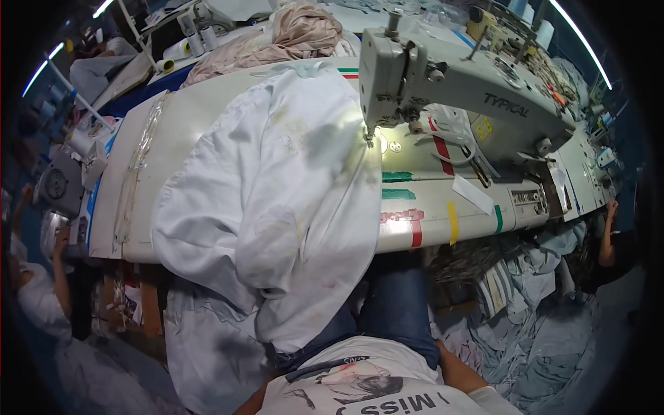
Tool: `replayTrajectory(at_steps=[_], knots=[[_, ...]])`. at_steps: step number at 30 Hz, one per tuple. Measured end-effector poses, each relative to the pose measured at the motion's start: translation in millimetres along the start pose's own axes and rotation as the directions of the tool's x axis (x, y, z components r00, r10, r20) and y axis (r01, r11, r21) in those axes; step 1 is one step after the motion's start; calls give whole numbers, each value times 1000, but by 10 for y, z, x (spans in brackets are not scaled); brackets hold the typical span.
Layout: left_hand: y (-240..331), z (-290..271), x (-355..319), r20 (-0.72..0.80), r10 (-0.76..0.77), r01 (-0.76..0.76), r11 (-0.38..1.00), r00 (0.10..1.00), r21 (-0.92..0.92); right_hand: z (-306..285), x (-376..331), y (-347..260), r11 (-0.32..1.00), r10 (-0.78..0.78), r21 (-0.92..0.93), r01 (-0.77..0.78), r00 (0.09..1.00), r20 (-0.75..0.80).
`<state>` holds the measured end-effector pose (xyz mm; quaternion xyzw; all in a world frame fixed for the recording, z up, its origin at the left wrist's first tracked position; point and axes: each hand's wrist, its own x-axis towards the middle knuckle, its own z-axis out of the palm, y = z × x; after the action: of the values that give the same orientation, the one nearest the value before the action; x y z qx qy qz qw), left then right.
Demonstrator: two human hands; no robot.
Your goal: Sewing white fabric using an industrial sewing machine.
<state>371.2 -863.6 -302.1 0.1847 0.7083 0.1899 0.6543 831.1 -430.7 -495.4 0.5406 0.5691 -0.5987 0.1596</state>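
Note:
A white piece of fabric [277, 180] lies bunched over the bed of a sewing machine [456, 76]. Its right edge runs up to the needle and presser foot [371, 135], where a lamp lights the cloth. Toward me the fabric hangs over the table's front edge onto my lap. Neither of my hands shows. My left arm enters low, beside the hanging cloth, and its hand is out of sight. My right arm goes down beside my thigh, with the hand hidden. Faint yellowish and pinkish marks show on the fabric.
Coloured tape strips [416, 228] mark the table front, near a white slip [473, 195]. Beige cloth [304, 31] is heaped behind the machine table. Pale garments [546, 339] pile up low on the right. Thread cones [178, 50] stand at the back left. Other people work at both sides.

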Motion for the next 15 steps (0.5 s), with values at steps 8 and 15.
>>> replayTrajectory(at_steps=[8, 15], knots=[[94, 29, 1066, 250, -50, 8, 986, 967, 169, 249, -74, -554, 676, -346, -638, 369, 923, 168], [562, 350, 1869, 354, -32, -21, 989, 935, 144, 219, -511, -692, 781, -273, -565, 267, 959, 76]])
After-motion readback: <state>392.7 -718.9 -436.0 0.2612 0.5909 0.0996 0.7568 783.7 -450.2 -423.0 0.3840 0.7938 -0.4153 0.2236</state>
